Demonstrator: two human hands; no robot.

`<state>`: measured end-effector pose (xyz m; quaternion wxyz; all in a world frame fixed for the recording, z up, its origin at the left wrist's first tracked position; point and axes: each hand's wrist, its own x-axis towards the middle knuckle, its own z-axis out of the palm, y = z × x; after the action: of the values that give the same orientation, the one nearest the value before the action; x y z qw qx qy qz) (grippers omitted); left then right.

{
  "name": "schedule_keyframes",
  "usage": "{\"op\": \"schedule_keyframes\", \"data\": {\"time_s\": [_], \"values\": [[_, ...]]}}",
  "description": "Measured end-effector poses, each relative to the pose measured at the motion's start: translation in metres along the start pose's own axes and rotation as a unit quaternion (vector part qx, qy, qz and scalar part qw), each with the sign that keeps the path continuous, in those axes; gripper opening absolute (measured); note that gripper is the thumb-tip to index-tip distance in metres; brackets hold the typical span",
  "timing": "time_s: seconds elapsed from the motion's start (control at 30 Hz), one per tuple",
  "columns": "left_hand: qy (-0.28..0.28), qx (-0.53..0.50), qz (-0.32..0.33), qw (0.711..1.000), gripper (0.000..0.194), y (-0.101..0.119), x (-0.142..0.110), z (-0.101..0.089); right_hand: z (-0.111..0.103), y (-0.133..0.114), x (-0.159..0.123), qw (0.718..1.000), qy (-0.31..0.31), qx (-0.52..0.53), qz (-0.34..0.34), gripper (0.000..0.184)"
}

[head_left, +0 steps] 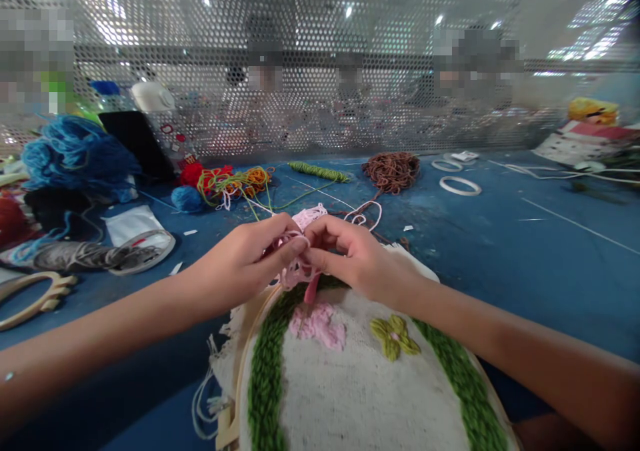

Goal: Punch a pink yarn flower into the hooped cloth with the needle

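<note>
Both hands meet over the far edge of an embroidery hoop [243, 364] that holds off-white cloth [345, 397]. A loose bundle of pale pink yarn [296, 274] is pinched in my left hand [255, 251], thumb pressed on top. My right hand [345, 247] closes thumb and forefinger on the same yarn, close against the left fingertips. Below them a darker pink piece [311, 291] hangs toward a stitched pink flower [320, 325]. To its right is an olive-green stitched flower [394, 337]. A thick green stitched border [267, 377] follows the hoop's curve.
Brown yarn [391, 172], a green yarn bundle [319, 171] and tangled red-orange yarn [245, 181] lie beyond my hands. Blue yarn [75, 154], a dark phone-like slab [135, 144] and a white-capped bottle [153, 96] stand left. White rings [460, 185] lie right. A perforated metal screen [310, 111] closes the back.
</note>
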<state>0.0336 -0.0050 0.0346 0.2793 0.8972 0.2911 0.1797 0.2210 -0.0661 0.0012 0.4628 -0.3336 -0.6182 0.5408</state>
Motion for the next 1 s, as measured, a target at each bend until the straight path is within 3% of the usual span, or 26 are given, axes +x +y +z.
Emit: {"op": "schedule_keyframes", "data": {"time_s": [0.2,0.37,0.47,0.57,0.63,0.7,0.83,0.93,1.0], "values": [[0.002,0.029,0.016,0.999,0.036,-0.005,0.003,0.003,-0.004,-0.003,0.003,1.000,0.017,-0.011,0.001,0.017],[0.111,-0.030,0.030,0.993,0.036,-0.007,0.002,0.001,-0.007,-0.008,0.006,0.998,-0.052,0.025,0.039,0.021],[0.138,-0.038,0.023,0.989,0.036,-0.009,0.003,0.001,-0.010,-0.008,0.005,0.994,-0.094,0.031,0.042,0.017],[0.172,-0.045,-0.014,0.984,0.036,-0.011,0.006,0.000,-0.014,-0.006,0.004,0.995,-0.098,0.008,0.018,0.010],[0.209,-0.083,-0.039,0.974,0.037,-0.013,0.009,-0.003,-0.019,-0.005,0.006,0.998,-0.054,-0.023,-0.018,0.011],[0.244,-0.133,-0.054,0.959,0.036,-0.017,0.013,-0.007,-0.024,-0.005,0.009,0.995,0.027,-0.075,-0.065,0.012],[0.322,-0.214,-0.055,0.921,0.031,-0.030,0.022,-0.018,-0.037,-0.005,0.016,0.956,0.175,-0.190,-0.138,0.014],[0.348,-0.201,-0.033,0.915,0.010,-0.033,0.024,-0.018,-0.038,-0.005,0.016,0.952,0.195,-0.195,-0.136,0.014],[0.309,-0.177,-0.016,0.934,0.013,-0.026,0.019,-0.013,-0.031,-0.006,0.013,0.964,0.154,-0.172,-0.130,0.013]]}}
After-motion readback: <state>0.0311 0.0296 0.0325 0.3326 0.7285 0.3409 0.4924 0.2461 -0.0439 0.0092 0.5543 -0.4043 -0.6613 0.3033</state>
